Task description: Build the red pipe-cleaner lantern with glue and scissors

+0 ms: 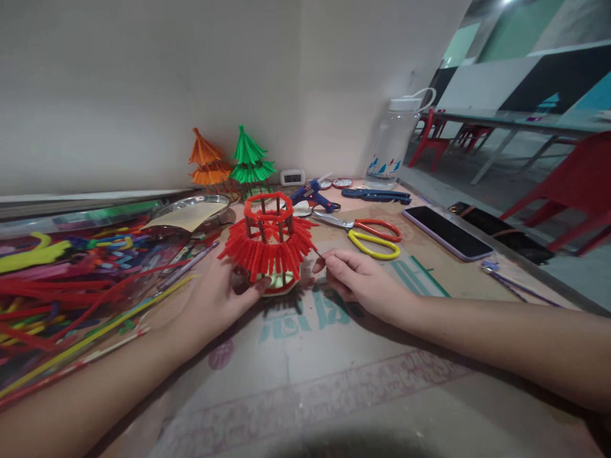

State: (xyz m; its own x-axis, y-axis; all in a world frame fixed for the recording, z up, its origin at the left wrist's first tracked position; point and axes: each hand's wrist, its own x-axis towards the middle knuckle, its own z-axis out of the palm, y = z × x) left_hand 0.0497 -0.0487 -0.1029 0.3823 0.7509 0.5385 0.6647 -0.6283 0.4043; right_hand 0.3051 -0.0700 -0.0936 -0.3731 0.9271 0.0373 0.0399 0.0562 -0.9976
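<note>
A red pavilion model (270, 251) made of fuzzy craft stems stands upright on the table, with a flared roof tier, an octagonal ring on top and dark posts. My left hand (224, 292) is closed around its lower left side, thumb at the pale base; the other fingers are partly hidden behind the model. Beside the model's right edge, my right hand (353, 275) pinches a thin dark stick (319, 256). The stick's tip is close to the red roof fringe; I cannot tell whether they touch.
Loose colourful craft stems (57, 299) fill the left. Behind stand an orange model (205, 156), a green model (251, 159), a metal plate (217, 207) and a glue gun (312, 194). To the right lie scissors (375, 240), pliers (377, 194), a phone (446, 232) and a bottle (391, 140).
</note>
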